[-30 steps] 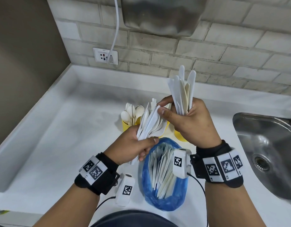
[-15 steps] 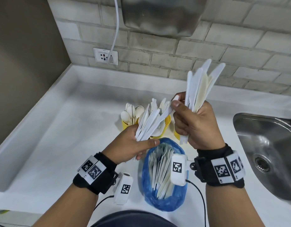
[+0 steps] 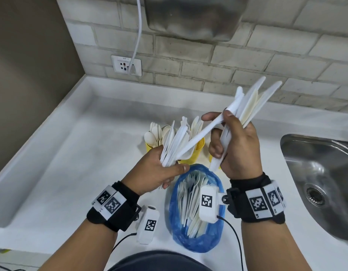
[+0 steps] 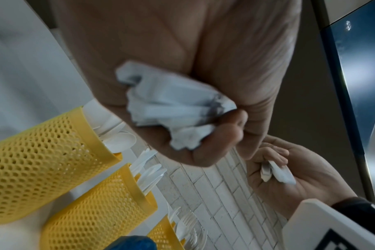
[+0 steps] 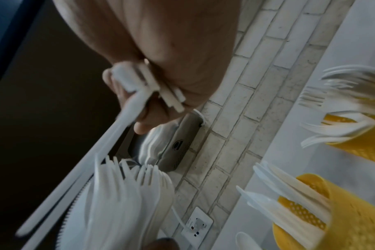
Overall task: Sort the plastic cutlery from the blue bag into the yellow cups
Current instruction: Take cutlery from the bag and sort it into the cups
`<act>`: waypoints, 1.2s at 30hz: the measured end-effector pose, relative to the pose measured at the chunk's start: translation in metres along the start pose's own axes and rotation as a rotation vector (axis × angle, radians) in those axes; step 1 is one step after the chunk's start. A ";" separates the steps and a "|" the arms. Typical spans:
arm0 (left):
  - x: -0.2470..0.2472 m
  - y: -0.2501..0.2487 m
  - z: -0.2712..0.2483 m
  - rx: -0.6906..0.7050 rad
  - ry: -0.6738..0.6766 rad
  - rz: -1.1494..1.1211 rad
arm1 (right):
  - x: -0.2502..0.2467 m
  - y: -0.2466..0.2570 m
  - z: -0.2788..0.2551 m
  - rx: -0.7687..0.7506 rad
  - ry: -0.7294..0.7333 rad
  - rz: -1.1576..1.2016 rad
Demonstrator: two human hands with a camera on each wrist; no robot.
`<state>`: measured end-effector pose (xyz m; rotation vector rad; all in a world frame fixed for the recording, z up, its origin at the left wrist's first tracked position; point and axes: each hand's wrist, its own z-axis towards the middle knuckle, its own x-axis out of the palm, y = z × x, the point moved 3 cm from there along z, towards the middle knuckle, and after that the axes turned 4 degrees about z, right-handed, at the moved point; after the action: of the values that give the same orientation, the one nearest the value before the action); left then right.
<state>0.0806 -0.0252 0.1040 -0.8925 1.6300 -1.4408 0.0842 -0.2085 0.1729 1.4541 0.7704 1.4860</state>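
My left hand (image 3: 163, 171) grips a fan of mixed white plastic cutlery (image 3: 176, 143) above the blue bag (image 3: 196, 237), which lies open on the counter with more cutlery inside. My right hand (image 3: 235, 145) holds a bundle of white knives (image 3: 253, 102) pointing up and right, and its thumb and forefinger pinch one more knife (image 3: 200, 137) whose other end still lies in the left hand's fan. Three yellow mesh cups stand behind the hands: one with spoons (image 3: 149, 147), one with knives (image 3: 198, 147), one with forks (image 4: 163, 235). The handle ends (image 4: 173, 108) show in my left fist.
A steel sink (image 3: 318, 178) lies at the right. White counter (image 3: 71, 163) stretches to the left, with a raised edge along the brick wall. A wall socket (image 3: 126, 65) with a white cable and a metal dispenser (image 3: 192, 16) hang above.
My right hand has swung its knife bundle up and to the right, tilting it, and is drawing one knife out of the left hand's fan. The left hand has stayed nearly still.
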 end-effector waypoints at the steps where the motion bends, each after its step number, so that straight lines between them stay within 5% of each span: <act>1: 0.000 0.000 0.000 -0.005 -0.003 0.001 | -0.002 0.001 0.001 -0.004 -0.021 0.039; 10: 0.000 0.000 0.003 -0.023 -0.030 0.064 | -0.023 -0.011 0.007 0.162 -0.369 0.511; 14: -0.002 0.001 0.001 -0.026 -0.039 0.104 | -0.031 -0.015 0.011 0.127 -0.430 0.488; 24: -0.002 -0.008 -0.002 0.052 -0.114 0.281 | 0.002 0.008 0.000 -0.089 -0.198 0.161; 31: -0.005 -0.013 -0.004 0.087 -0.145 0.297 | 0.015 0.018 -0.012 -0.153 0.032 -0.453; 36: -0.005 -0.016 -0.007 0.057 -0.124 0.297 | 0.017 0.015 -0.013 -0.126 0.148 -0.618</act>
<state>0.0772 -0.0192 0.1208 -0.6615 1.5473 -1.1962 0.0699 -0.1976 0.1918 0.8997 1.0771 1.1394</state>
